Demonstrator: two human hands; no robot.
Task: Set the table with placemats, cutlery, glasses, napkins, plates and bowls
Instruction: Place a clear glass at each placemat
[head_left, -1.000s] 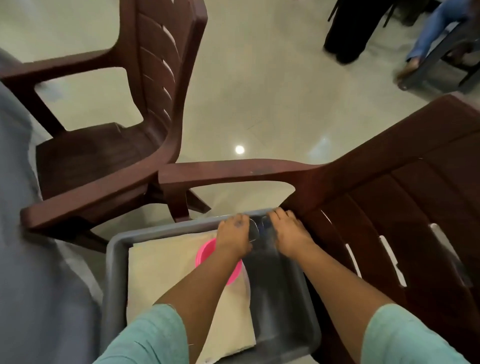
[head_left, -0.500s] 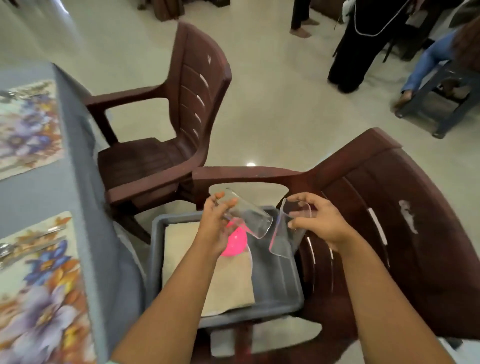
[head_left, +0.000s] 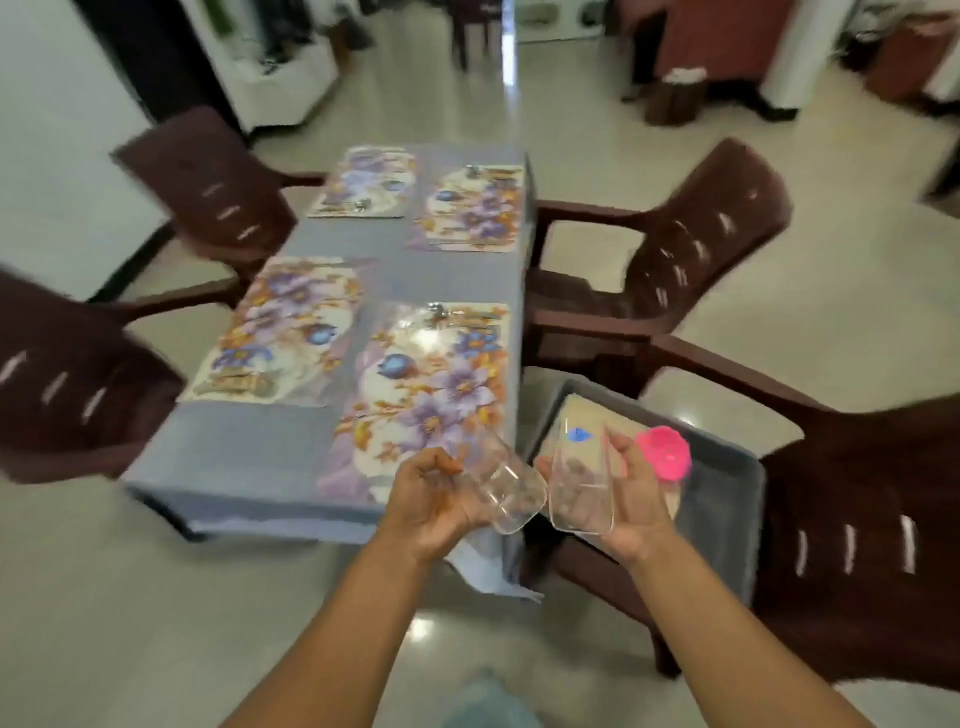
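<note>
We see the left hand (head_left: 434, 501) curled round a clear glass (head_left: 506, 491), which lies tilted with its base toward the right. The right hand (head_left: 626, 512) grips a second glass (head_left: 579, 486), more upright, its base low. The two glasses are just beside each other at their bases; we cannot tell whether they touch. Both are held in the air near the table's (head_left: 249, 462) near right corner, not on it. Behind the right hand a grey tub (head_left: 727, 499) sits on a brown chair (head_left: 857, 545), with a pink bowl (head_left: 665, 452) and a beige cloth (head_left: 587, 415) in it. On the grey-blue table we count four floral placemats (head_left: 431, 389), two near and two far; small metal cutlery (head_left: 439, 312) lies blurred at their edges. More brown chairs stand round the table.
</note>
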